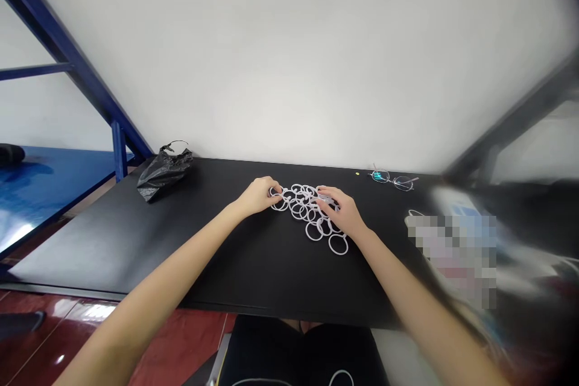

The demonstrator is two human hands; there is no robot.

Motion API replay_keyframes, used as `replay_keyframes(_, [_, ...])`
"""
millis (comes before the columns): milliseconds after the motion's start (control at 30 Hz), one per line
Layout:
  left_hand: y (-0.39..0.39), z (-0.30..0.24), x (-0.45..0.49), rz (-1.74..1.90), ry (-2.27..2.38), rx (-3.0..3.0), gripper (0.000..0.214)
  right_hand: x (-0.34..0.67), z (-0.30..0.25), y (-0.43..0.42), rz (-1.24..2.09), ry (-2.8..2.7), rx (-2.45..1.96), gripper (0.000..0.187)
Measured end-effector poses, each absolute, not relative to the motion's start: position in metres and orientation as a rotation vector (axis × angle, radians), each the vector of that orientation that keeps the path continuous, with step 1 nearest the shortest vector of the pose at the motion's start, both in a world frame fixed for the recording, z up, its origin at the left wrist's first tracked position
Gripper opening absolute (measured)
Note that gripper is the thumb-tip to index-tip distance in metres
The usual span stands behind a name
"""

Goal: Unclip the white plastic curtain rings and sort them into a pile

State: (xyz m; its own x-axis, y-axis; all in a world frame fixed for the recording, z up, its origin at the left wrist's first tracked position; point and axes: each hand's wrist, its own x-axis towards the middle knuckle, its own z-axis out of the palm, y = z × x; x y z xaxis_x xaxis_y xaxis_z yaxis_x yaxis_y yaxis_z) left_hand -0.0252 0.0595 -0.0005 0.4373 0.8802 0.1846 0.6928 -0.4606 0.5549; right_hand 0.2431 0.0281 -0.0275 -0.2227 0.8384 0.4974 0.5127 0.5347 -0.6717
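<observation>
A heap of white rings, several of them overlapping, lies on the black table in front of me. At the heap's left end, my left hand is closed, with thumb and fingertips pinching a white ring. From the right, my right hand rests over the heap with its thumb and fingers apart, touching rings and covering some of them. One loose-looking ring lies just below that hand, at the heap's near edge.
A crumpled black plastic bag sits at the back left. Eyeglasses and a small yellow bit lie near the wall. Blurred, partly pixelated packages are on the right. Another white ring shows at my lap.
</observation>
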Motion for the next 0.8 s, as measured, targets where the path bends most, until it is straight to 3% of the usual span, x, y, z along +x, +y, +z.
replay_keyframes(200, [0.06, -0.005, -0.013, 0.368, 1.681, 2.246, 0.016, 0.242, -0.02, 0.025, 0.398, -1.867, -1.059, 0.027])
replay_keyframes(300, [0.062, -0.003, -0.014, 0.554, 1.681, 2.232, 0.008, 0.242, -0.02, 0.025, 0.389, -1.864, -1.061, 0.025])
replay_keyframes(433, [0.069, -0.01, -0.016, 0.939, 1.225, 1.874, 0.017, 0.244, -0.022, 0.026, 0.352, -1.846, -1.045, 0.023])
replay_keyframes(533, [0.07, -0.018, -0.015, 0.899, 1.088, 1.729, 0.026, 0.245, -0.023, 0.027, 0.336, -1.841, -1.04, 0.022])
replay_keyframes(800, [0.078, -0.025, -0.007, 0.772, 1.416, 2.191, 0.031, 0.242, -0.024, 0.028, 0.333, -1.851, -1.03, 0.02])
